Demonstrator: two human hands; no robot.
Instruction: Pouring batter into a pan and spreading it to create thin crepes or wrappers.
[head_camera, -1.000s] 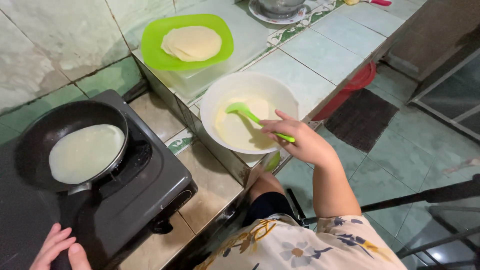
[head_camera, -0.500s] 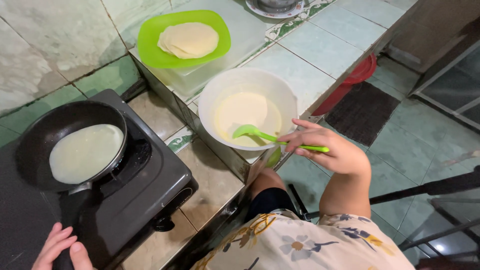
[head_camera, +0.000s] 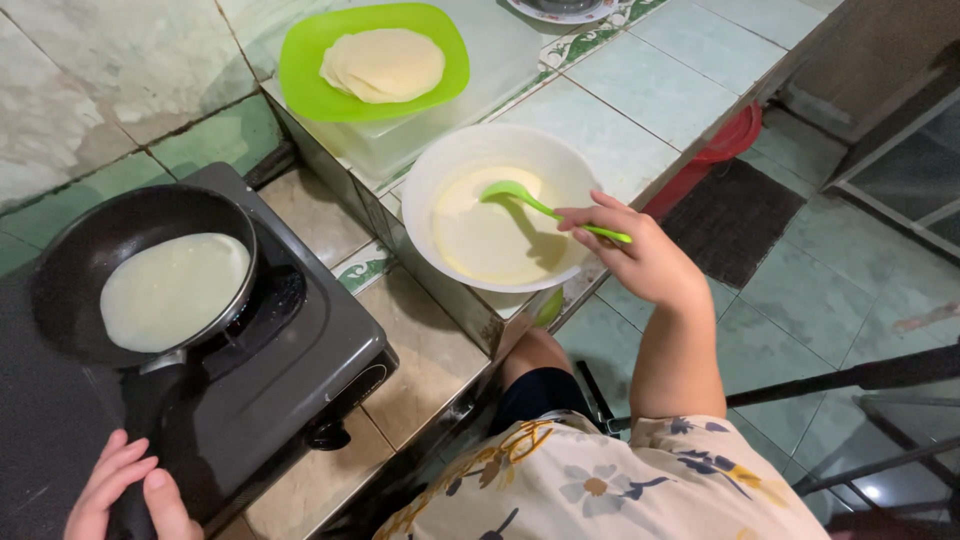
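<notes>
Right hand (head_camera: 645, 262) in a clenched grip on the handle end of one green ladle (head_camera: 548, 207), its cup raised over the pale batter (head_camera: 490, 235) inside one white mixing bowl (head_camera: 440, 180). The bowl sits just ahead of the grip on the tiled bench (head_camera: 650, 95), its near rim reaching the bench edge; beyond that edge, under the wrist, open floor (head_camera: 800, 300) drops away. Left hand (head_camera: 125, 490), cut off by the lower frame edge, closes round the handle of one black frying pan (head_camera: 60, 270), though the handle itself is hard to separate from the dark stove (head_camera: 300, 340). One thin crepe (head_camera: 172, 290) lies in the pan. Beyond the bowl, one green plate (head_camera: 300, 70) carries a stack of finished crepes (head_camera: 383, 63), their number indistinct, resting on a clear container (head_camera: 500, 60).
</notes>
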